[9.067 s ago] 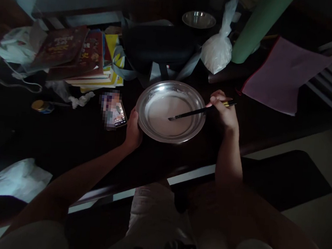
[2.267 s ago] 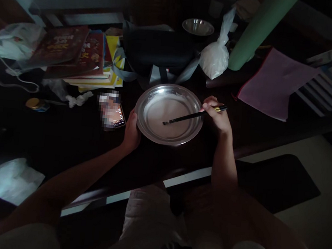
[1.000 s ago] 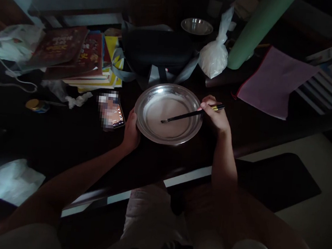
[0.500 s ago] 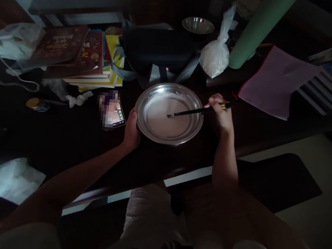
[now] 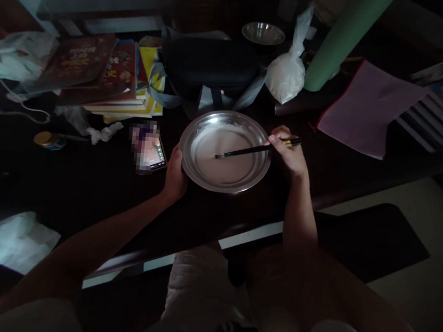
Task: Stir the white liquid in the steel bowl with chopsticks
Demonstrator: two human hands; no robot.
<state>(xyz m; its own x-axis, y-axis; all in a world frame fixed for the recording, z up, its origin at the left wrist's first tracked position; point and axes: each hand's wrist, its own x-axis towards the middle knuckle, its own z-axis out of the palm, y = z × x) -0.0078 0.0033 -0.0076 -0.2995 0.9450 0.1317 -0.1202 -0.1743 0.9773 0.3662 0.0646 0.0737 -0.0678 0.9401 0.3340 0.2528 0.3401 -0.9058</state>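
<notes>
A round steel pan (image 5: 193,129) with a pale white batter in it sits on the dark table (image 5: 86,184). My left hand (image 5: 175,174) grips the pan's left rim. My right hand (image 5: 289,154) holds black chopsticks (image 5: 246,151) at the pan's right side, their tips resting in the batter near the middle.
A phone (image 5: 150,151) lies just left of the pan. Behind it are a stack of books (image 5: 108,77), a black bag (image 5: 210,63), a white plastic bag of powder (image 5: 287,73), a small steel bowl (image 5: 263,33), a green roll (image 5: 339,36) and a pink folder (image 5: 364,106).
The chopstick tips have swept left across the batter, and my right hand has shifted a little left with them. My left hand has stayed on the rim.
</notes>
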